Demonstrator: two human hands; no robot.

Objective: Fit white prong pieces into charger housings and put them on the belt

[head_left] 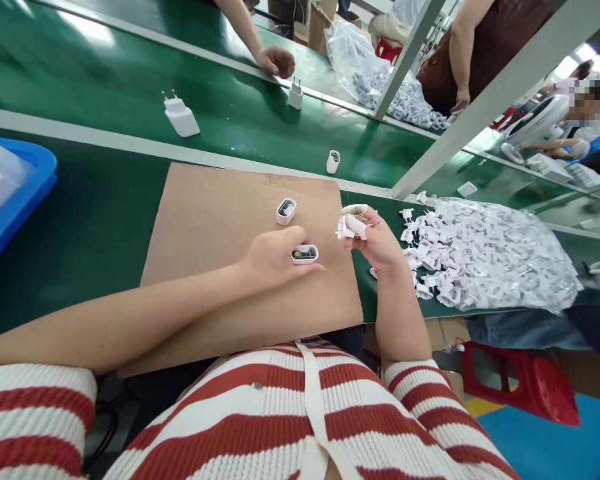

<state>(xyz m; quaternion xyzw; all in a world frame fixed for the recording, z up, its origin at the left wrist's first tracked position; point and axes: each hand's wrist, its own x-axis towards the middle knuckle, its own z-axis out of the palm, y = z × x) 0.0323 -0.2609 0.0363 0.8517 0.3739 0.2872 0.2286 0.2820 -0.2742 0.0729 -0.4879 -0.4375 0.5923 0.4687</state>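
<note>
- The left hand (273,257) is clamped around an open casing (305,254), its mouth turned up with small parts showing inside, above the cardboard sheet (205,220).
- The right hand (375,243), at three o'clock from it, pinches a white plug piece (347,227) between its fingertips; the two held things are apart.
- At one o'clock from the left hand, just beside it, a second casing (286,211) sits open on the cardboard.
- At three o'clock from the right hand, a heap of loose plug pieces (430,250) spills from a clear bag (520,257).
- At eleven o'clock from the right hand, another casing (333,162) stands on the green belt (240,120); between one and two, a slanting metal post (430,160) partly blocks the belt.
- From the left hand, a pinned charger (295,95) stands at twelve, near a co-worker's hand (276,62); a larger-looking charger (181,118) lies toward eleven.
- Between nine and ten, well apart, is a blue tray (47,175) of white pieces.
</note>
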